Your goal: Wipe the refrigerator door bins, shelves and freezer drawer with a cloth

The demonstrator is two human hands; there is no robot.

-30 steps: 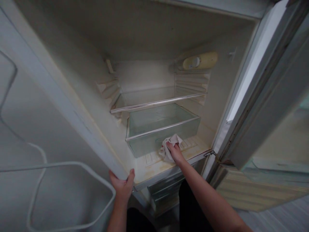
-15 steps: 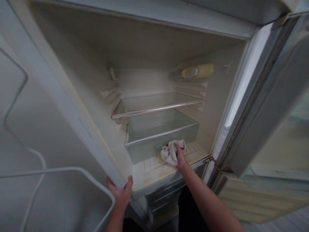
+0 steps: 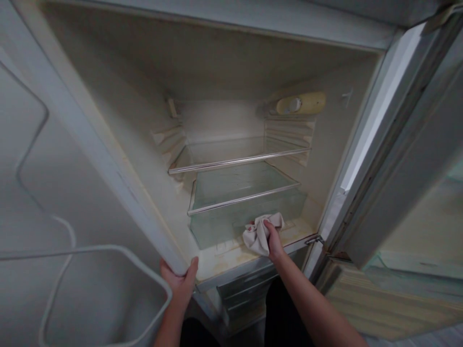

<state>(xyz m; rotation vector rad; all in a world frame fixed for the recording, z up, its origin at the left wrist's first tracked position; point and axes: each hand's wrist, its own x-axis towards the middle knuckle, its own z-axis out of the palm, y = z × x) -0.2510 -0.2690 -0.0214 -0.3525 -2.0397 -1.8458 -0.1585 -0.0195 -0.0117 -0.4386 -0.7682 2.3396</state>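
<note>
Loosely bunched in the right grip [image 3: 274,239], low inside the fridge [image 3: 213,20]

Holds a pale, crumpled cloth [image 3: 257,236] with the right grip, closed around its folds, just in front of the clear drawer [image 3: 220,222] and over the fridge floor [image 3: 231,258], right of the middle. Cannot tell light contact with the floor from a slight lift. Wraps the left grip [image 3: 180,281] around the left front edge [image 3: 162,241] of the fridge, low down.

Could snag, as a judgement, on the metal hinge [image 3: 314,239] at the right corner, because of loose folds so near to it. Might also knock the drawer askew, given so little room behind the cloth. Could lose the left hold through leaning too hard to the right. May catch the left forearm [image 3: 169,323] on the pale cord [image 3: 108,247], looping close to it in view; cannot judge its depth.

Shows no clear front on the cloth. Stretches longest roughly from left to right, rising a little toward the right in view. Points one loose corner up and rightward, beyond the right grip, and droops in folds toward the front.
</note>
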